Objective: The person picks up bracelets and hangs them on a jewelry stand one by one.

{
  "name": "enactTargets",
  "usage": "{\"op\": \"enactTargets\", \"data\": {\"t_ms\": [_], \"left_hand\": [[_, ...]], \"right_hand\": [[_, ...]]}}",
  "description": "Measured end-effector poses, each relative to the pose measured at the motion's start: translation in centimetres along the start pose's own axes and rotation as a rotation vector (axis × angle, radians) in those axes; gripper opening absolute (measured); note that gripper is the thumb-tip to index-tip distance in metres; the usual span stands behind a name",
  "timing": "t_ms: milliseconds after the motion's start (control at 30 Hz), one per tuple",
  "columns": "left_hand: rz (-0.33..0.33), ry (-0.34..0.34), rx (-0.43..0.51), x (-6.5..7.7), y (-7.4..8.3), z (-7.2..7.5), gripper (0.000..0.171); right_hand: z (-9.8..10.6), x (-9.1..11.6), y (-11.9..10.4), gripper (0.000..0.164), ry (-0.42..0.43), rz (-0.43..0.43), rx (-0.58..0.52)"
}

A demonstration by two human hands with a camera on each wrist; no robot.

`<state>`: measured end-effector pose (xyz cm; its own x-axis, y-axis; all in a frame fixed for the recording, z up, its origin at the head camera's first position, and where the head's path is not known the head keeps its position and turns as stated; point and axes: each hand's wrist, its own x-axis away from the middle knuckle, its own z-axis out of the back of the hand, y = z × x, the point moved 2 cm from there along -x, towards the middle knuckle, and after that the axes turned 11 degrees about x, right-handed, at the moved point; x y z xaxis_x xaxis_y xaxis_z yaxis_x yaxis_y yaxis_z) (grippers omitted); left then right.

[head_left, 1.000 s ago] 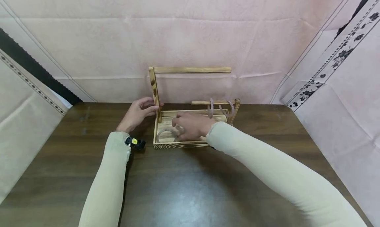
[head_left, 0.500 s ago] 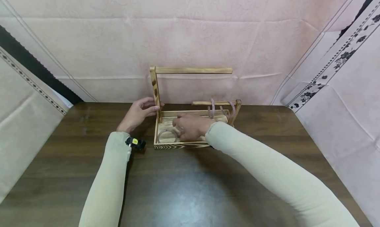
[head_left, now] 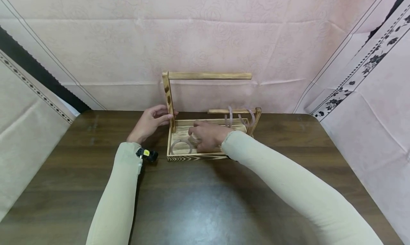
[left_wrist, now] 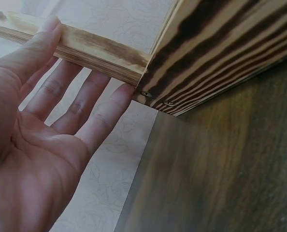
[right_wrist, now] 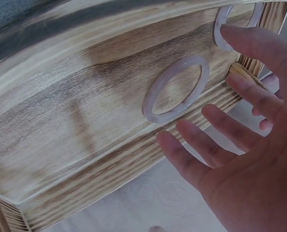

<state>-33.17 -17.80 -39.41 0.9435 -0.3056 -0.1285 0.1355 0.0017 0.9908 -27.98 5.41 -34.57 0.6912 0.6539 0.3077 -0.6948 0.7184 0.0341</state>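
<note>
My left hand [head_left: 149, 122] grips the tall wooden post [head_left: 168, 97] of a jewelry stand, thumb on one face and fingers behind it in the left wrist view. My right hand [head_left: 209, 135] hovers over the stand's tray [head_left: 189, 158], fingers spread and slightly bent. Two pale translucent bangles lie in the tray. One bangle [right_wrist: 205, 73] is just beyond the right fingertips; the right thumb overlaps the other bangle [right_wrist: 218, 30] in the right wrist view. From the short peg bar [head_left: 217, 111] hang two more pale bangles, one bangle [head_left: 230, 114] left of the other bangle [head_left: 252, 118].
A long upper bar [head_left: 209, 76] extends right from the top of the tall post. The stand is near the back edge of a dark wooden table [head_left: 192, 202]. Behind it hangs a pale pink cloth [head_left: 205, 42]; patterned cloth [head_left: 371, 65] flanks the right side.
The whole view shifts very slightly to the right. My right hand makes only a tiny shift over the tray; my left hand keeps its grip on the post.
</note>
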Motion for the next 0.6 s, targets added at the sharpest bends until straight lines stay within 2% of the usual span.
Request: {"op": "enactTargets", "data": {"t_ms": [300,600], "left_hand": [[-0.008,0.003,-0.003,0.0,0.0,0.0,0.037],[-0.019,0.004,-0.01,-0.1,-0.1,0.1,0.036]], "right_hand": [[-0.4,-0.6,0.4,0.061,-0.026,-0.041,-0.039],[-0.6,-1.3,0.8,0.058,0.015,-0.005,-0.01]]}}
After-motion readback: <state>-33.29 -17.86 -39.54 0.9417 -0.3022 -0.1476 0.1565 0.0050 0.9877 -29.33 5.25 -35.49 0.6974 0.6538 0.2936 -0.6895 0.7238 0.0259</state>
